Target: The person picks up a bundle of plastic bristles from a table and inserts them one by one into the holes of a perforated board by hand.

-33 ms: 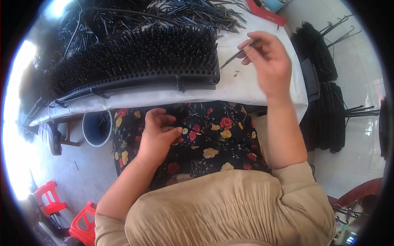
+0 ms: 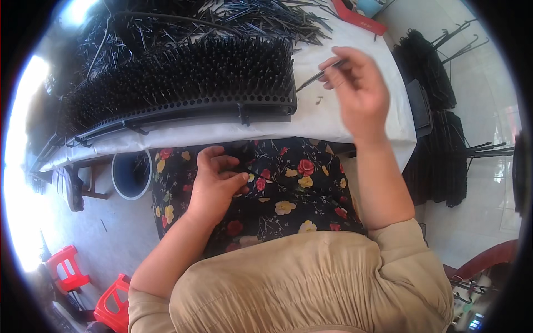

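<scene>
My right hand (image 2: 363,91) is raised over the white table covering, its thumb and fingers pinched on a thin dark pointed tool (image 2: 317,77). The tool's tip comes close to the right end of a long black rack (image 2: 222,109). That rack has rows of holes along its edge and is packed with upright black rods (image 2: 233,66). Lower down, my left hand (image 2: 214,180) hovers over the flowered cloth (image 2: 286,207) on my lap, with thumb and fingers drawn together. Whatever it may hold is lost against the dark cloth.
Loose black strips (image 2: 277,19) lie heaped behind the rack. A red box (image 2: 361,21) sits at the table's far right. Dark bundles with metal hooks (image 2: 447,155) stand to the right. A round bin (image 2: 132,175) and red stools (image 2: 114,305) are on the left.
My right hand has shifted slightly left and down, bringing the tool's tip nearer the rack's right end. My left hand has stayed in place.
</scene>
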Demonstrator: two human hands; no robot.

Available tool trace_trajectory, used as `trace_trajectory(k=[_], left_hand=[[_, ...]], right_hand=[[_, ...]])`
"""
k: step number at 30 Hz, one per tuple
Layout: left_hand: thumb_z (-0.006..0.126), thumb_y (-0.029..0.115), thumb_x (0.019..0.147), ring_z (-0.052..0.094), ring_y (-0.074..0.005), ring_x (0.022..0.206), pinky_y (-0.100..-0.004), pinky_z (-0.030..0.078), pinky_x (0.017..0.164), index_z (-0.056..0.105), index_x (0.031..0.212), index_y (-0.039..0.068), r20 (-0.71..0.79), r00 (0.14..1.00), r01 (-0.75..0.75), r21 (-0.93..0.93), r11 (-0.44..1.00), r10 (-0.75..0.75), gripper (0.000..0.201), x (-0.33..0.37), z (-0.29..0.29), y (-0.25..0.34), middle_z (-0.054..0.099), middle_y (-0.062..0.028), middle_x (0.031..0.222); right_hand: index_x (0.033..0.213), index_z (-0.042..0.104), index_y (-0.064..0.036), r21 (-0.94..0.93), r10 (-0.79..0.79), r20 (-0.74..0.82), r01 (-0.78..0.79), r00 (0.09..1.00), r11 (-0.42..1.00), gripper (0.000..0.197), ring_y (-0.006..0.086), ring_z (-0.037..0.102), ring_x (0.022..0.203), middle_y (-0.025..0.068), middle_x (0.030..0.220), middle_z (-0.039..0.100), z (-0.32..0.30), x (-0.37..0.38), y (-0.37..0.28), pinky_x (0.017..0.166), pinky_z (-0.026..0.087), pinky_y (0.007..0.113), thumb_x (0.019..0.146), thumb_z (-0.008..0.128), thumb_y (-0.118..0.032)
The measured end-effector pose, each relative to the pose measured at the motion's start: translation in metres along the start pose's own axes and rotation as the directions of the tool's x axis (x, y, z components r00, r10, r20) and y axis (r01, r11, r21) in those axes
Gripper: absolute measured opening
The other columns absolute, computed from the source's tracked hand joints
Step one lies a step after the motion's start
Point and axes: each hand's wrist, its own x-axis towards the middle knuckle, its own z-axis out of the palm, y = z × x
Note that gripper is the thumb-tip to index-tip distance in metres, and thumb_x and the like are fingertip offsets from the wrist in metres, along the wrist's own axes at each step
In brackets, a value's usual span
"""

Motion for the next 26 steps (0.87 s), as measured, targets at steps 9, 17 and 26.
trace_trajectory(k=[9, 17, 26], left_hand=[[0.066, -0.008, 0.083, 0.062, -0.0175, 0.090, -0.0277, 0.057, 0.070, 0.031, 0.134, 0.002, 0.055, 0.998, 0.009, 0.063, 0.998, -0.012, 0.062, 0.000, -0.005, -0.002, 0.049, -0.0145, 0.119], [0.067, -0.005, 0.083, 0.062, -0.0164, 0.085, -0.0255, 0.055, 0.067, 0.037, 0.131, 0.003, 0.053, 0.998, -0.018, 0.076, 0.997, 0.014, 0.057, 0.000, -0.010, 0.000, 0.050, -0.0121, 0.118], [0.068, 0.011, 0.090, 0.063, -0.0162, 0.079, -0.0329, 0.055, 0.067, 0.054, 0.105, 0.004, 0.201, 0.976, 0.020, 0.281, 0.959, -0.079, 0.021, 0.001, -0.032, 0.014, 0.064, -0.0104, 0.095]], right_hand=[[0.113, 0.066, -0.0066, -0.308, -0.363, 0.105, 0.378, 0.926, 0.873, 0.032, 0.0224, 0.069, 0.075, 0.0089, 0.085, 0.070, 0.020, -0.005, -0.004, 0.065, 0.054, 0.028, 0.083, 0.068, 0.005], [0.104, 0.074, -0.0133, -0.505, -0.371, 0.321, 0.489, 0.871, 0.711, 0.031, 0.0293, 0.056, 0.096, 0.0068, 0.103, 0.064, 0.023, -0.002, 0.001, 0.086, 0.046, 0.037, 0.075, 0.074, -0.002], [0.113, 0.070, -0.0080, -0.509, -0.289, 0.171, 0.336, 0.942, 0.792, 0.034, 0.0298, 0.056, 0.108, 0.0109, 0.113, 0.064, 0.016, -0.008, 0.012, 0.094, 0.045, 0.039, 0.082, 0.062, 0.004]])
